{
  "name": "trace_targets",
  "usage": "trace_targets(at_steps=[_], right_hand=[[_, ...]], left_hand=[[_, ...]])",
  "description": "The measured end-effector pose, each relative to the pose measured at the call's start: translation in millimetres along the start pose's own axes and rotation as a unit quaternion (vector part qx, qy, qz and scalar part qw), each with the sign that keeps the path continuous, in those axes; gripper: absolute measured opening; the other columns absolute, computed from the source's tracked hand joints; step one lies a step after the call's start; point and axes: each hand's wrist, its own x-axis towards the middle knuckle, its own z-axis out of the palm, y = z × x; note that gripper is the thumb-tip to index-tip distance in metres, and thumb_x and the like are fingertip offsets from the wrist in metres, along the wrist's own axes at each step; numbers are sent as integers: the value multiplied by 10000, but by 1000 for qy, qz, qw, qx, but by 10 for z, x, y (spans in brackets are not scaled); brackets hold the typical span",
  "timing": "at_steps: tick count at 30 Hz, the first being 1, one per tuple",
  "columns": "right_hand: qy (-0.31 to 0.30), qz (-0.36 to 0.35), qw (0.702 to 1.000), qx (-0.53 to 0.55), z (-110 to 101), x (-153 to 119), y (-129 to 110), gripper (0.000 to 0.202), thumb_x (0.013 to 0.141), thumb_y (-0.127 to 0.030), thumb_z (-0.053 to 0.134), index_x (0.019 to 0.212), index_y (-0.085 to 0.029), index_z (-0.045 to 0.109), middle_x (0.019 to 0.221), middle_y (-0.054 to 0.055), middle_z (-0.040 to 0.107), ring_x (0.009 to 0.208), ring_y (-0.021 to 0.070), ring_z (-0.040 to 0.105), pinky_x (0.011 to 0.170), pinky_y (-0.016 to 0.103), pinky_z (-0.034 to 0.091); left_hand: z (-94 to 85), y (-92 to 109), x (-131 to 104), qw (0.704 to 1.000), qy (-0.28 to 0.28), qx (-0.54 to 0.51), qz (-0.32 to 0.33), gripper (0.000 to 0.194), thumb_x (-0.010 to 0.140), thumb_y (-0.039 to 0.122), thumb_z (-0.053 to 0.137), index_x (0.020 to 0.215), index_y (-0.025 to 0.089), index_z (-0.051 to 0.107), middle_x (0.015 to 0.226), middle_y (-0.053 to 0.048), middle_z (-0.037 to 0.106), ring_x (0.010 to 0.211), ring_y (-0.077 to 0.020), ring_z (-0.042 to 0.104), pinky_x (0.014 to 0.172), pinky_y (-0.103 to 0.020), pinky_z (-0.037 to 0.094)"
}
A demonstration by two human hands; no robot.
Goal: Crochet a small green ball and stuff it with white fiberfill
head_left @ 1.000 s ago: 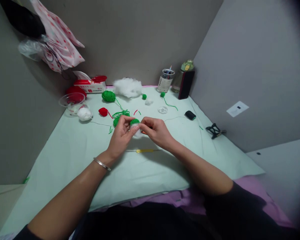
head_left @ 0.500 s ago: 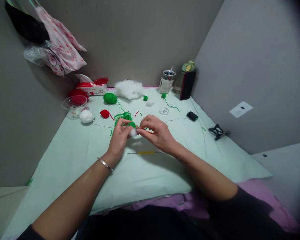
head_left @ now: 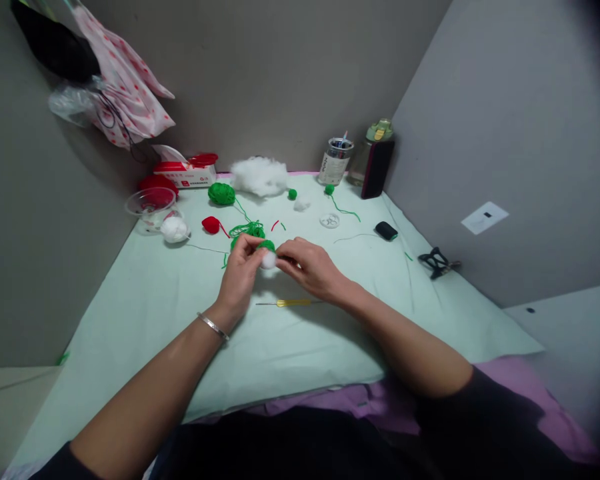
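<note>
My left hand (head_left: 241,273) pinches a small green crocheted piece (head_left: 267,245) with white stuffing (head_left: 269,261) showing at its opening. My right hand (head_left: 310,268) meets it from the right, fingertips closed against the white stuffing. Loose green yarn (head_left: 244,231) trails behind the piece on the pale green cloth (head_left: 145,300). A crochet hook with a yellow handle (head_left: 293,303) lies on the cloth just in front of my hands. A silver bangle (head_left: 213,325) circles my left wrist.
At the back lie a green yarn ball (head_left: 221,193), a heap of white stuffing (head_left: 259,176), a red crocheted piece (head_left: 211,225), a clear bowl (head_left: 150,202), a tissue box (head_left: 184,175), a pen jar (head_left: 335,161) and a bottle (head_left: 370,157). Black scissors (head_left: 436,261) rest at right.
Both hands stayed together at the green piece, shifting slightly. The white stuffing showing between the fingers has shrunk to a smaller tuft. The view moved a little.
</note>
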Motion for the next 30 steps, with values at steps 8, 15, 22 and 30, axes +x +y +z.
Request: trace_targets(at_steps=[8,15,22,30], right_hand=[[49,135,986,88,37,8,-34,254,902,-280,693,683,-188,606,609,-49,531,608,107,412,607,263,297],[84,155,978,112,-43,3,-9,317,887,-330,673,634,-200,533,546,-67,461,563,93,363,565,263,270],[16,95,990,102,-108,-38,-129,295,990,-295,553,710,-200,550,633,-36,570,612,108,443,631,271,321],[-17,17,995,101,-25,-83,-244,125,923,-139,548,837,-199,616,727,-36,665,609,92,447,660,250,347]], left_hand=[[60,41,-71,995,-65,-24,-66,150,896,327,675,900,227,563,789,24,675,691,-151,652,685,-289,549],[47,100,-93,991,-121,-20,-59,315,871,436,778,974,214,580,833,11,735,794,-157,712,807,-306,571],[21,62,-36,993,-114,11,-35,327,808,367,803,954,216,553,704,44,701,613,-143,681,656,-284,549],[42,52,-48,998,-52,45,-7,153,850,192,631,975,241,559,559,87,596,484,-128,565,530,-245,447]])
